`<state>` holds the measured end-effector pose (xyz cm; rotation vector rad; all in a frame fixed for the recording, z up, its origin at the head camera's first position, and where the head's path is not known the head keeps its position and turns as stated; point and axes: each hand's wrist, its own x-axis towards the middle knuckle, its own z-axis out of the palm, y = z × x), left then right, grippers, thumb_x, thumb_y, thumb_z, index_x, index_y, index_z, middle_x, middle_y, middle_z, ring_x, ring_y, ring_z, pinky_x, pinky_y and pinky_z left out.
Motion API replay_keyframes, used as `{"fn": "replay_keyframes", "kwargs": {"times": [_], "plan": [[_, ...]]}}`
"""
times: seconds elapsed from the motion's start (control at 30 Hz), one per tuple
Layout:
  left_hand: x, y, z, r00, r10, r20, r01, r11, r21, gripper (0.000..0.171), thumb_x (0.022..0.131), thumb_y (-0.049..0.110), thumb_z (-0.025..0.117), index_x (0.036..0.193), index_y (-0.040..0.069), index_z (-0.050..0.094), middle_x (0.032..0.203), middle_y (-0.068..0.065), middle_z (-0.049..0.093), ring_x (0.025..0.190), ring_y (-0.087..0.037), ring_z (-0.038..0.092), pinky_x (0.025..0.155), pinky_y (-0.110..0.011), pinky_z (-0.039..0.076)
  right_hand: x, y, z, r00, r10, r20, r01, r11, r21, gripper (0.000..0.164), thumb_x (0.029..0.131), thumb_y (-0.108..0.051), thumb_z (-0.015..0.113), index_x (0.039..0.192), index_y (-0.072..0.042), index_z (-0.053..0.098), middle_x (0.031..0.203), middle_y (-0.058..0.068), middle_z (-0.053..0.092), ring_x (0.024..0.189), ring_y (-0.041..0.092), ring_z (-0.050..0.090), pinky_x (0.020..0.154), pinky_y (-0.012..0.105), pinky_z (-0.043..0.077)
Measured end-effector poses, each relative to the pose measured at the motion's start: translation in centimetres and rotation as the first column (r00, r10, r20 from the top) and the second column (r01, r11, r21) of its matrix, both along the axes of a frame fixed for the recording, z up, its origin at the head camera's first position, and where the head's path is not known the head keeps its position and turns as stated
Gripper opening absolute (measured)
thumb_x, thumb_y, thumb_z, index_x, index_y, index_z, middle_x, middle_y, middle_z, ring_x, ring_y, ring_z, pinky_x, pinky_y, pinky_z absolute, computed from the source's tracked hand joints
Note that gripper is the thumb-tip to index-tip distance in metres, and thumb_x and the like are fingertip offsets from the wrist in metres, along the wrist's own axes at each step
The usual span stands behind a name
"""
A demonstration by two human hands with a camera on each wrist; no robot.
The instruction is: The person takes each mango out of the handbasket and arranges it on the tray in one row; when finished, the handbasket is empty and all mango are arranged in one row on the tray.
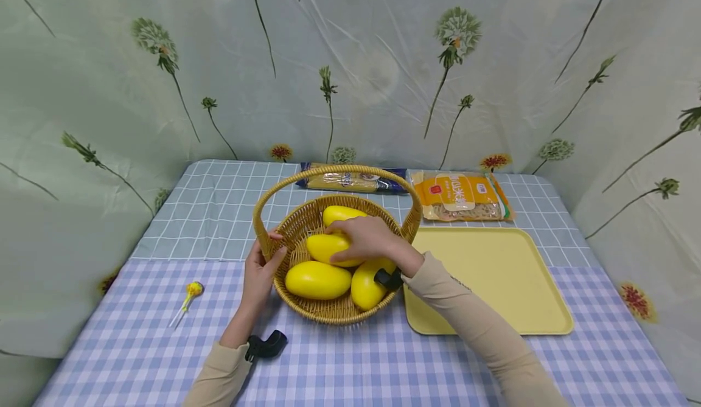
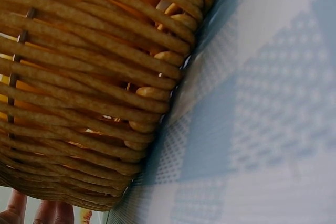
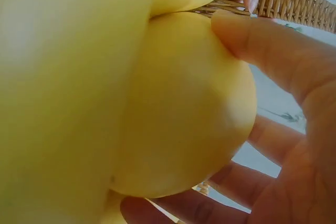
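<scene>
Beige sleeve, right grip curled wide round yellow fruit

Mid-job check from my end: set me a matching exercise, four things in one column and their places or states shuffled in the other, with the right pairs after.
Things
1. left grip
2. right grip
3. yellow tray
4. orange food packet

Places and states
A. curled around a yellow mango-like fruit
B. lying beyond the tray's far edge
C. holding the side of the wicker basket, by the foot of its handle
D. partly hidden by the right sleeve in the head view

Right pairs: 1-C, 2-A, 3-D, 4-B
</scene>
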<state>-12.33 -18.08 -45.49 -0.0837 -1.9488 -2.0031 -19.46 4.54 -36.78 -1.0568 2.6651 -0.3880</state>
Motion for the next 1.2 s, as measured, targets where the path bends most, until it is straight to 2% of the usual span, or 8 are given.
{"fn": "replay_keyframes", "kwargs": {"times": [0.27, 0.57, 0.73, 0.83, 0.97, 1.2], "plan": [[0.0, 0.0, -0.1, 1.000, -0.012, -0.002, 0.012, 1.000, 0.008, 0.023, 0.093, -0.004, 0.055, 0.115, -0.009, 0.050, 0.138, -0.018, 0.045, 0.129, -0.027, 0.039, 0.097, -0.022, 0.035, 0.3, 0.1, 0.1, 1.000, 0.000, -0.011, -0.001, 0.995, -0.103, 0.056, 0.081, -0.048, 0.071, 0.129, -0.022, 0.058, 0.116, -0.001, 0.064, 0.092, 0.015, 0.059, 0.072, 0.032, 0.046], [0.1, 0.0, 0.1, 1.000, -0.024, -0.004, 0.024, 0.999, 0.022, 0.024, 0.093, -0.005, 0.055, 0.116, -0.009, 0.050, 0.139, -0.018, 0.045, 0.129, -0.026, 0.038, 0.097, -0.022, 0.035, 0.8, 0.4, 0.8, 0.998, -0.034, 0.056, 0.045, 0.974, -0.221, 0.060, 0.080, -0.043, 0.075, 0.130, -0.016, 0.056, 0.112, 0.003, 0.064, 0.096, 0.017, 0.059, 0.079, 0.032, 0.046], [0.7, 0.5, 1.7, 0.999, -0.022, 0.029, 0.022, 1.000, 0.019, 0.024, 0.092, -0.010, 0.053, 0.115, -0.014, 0.047, 0.140, -0.024, 0.041, 0.130, -0.031, 0.036, 0.097, -0.022, 0.035, 1.0, 0.7, 1.0, 0.996, -0.043, 0.079, 0.063, 0.960, -0.272, 0.061, 0.079, -0.041, 0.075, 0.131, -0.016, 0.055, 0.112, 0.003, 0.063, 0.096, 0.016, 0.057, 0.078, 0.031, 0.046], [0.7, 0.5, 1.5, 1.000, -0.015, 0.019, 0.015, 1.000, 0.003, 0.024, 0.092, -0.008, 0.053, 0.114, -0.013, 0.047, 0.139, -0.024, 0.042, 0.130, -0.031, 0.037, 0.097, -0.022, 0.035, 1.2, 0.9, 1.2, 0.996, -0.035, 0.078, 0.058, 0.951, -0.304, 0.061, 0.080, -0.040, 0.075, 0.132, -0.016, 0.053, 0.116, 0.003, 0.062, 0.098, 0.017, 0.057, 0.079, 0.031, 0.046], [0.2, 0.0, 0.1, 1.000, -0.010, -0.011, 0.010, 1.000, -0.001, 0.023, 0.092, -0.004, 0.056, 0.114, -0.008, 0.050, 0.138, -0.019, 0.045, 0.128, -0.026, 0.039, 0.097, -0.021, 0.035, 1.7, 1.3, 1.4, 0.998, -0.030, 0.056, 0.048, 0.937, -0.345, 0.063, 0.083, -0.039, 0.073, 0.136, -0.015, 0.050, 0.123, 0.003, 0.059, 0.104, 0.019, 0.056, 0.084, 0.033, 0.046], [0.1, 0.1, 0.1, 1.000, -0.004, 0.002, 0.004, 1.000, -0.011, 0.023, 0.093, -0.004, 0.056, 0.115, -0.008, 0.050, 0.138, -0.017, 0.045, 0.127, -0.024, 0.040, 0.097, -0.021, 0.035, 2.8, 2.2, 1.9, 0.996, -0.083, -0.005, 0.074, 0.910, -0.408, 0.063, 0.083, -0.047, 0.069, 0.138, -0.022, 0.049, 0.125, -0.001, 0.059, 0.107, 0.015, 0.056, 0.083, 0.034, 0.046]]}}
